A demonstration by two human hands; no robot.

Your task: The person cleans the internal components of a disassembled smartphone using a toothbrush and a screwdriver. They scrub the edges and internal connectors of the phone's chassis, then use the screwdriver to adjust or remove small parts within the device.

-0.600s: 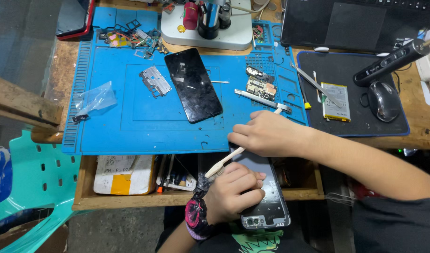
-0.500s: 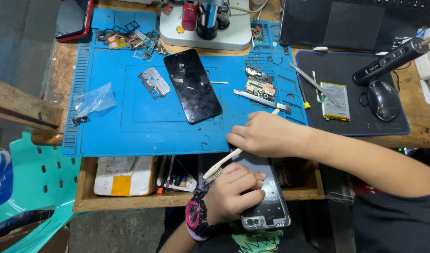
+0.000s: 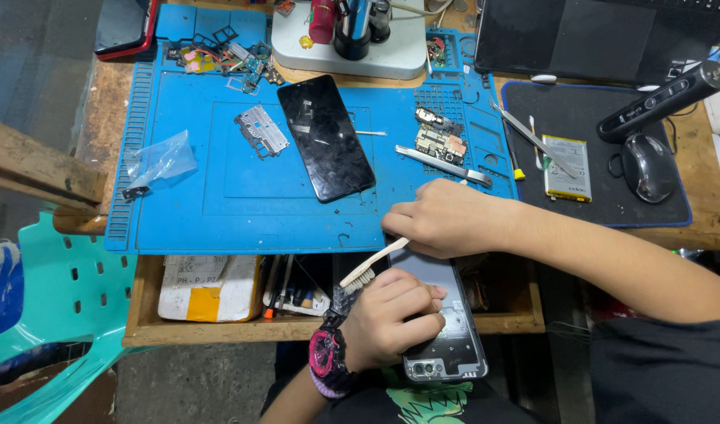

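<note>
My left hand [image 3: 391, 318] grips an open grey phone housing [image 3: 450, 334] held over my lap, below the table edge. My right hand [image 3: 446, 216] holds a cream-coloured brush [image 3: 372, 265], its bristles down against the upper left corner of the housing. A watch with a pink band [image 3: 326, 361] sits on my left wrist. On the blue work mat [image 3: 179, 212] lie a black phone screen [image 3: 326, 136], a metal shield plate [image 3: 261, 129], a small circuit board [image 3: 440, 141] and a metal tool [image 3: 442, 165].
A white microscope base [image 3: 348, 39] stands at the back. On the black pad [image 3: 603, 118] at right lie a battery [image 3: 566, 166], tweezers [image 3: 533, 137] and a mouse [image 3: 649, 166]. An open drawer [image 3: 219, 290] with tools is below the mat. A teal plastic chair [image 3: 54, 314] is at left.
The brush in my right hand has shifted slightly over the housing; both hands stay in nearly the same place.
</note>
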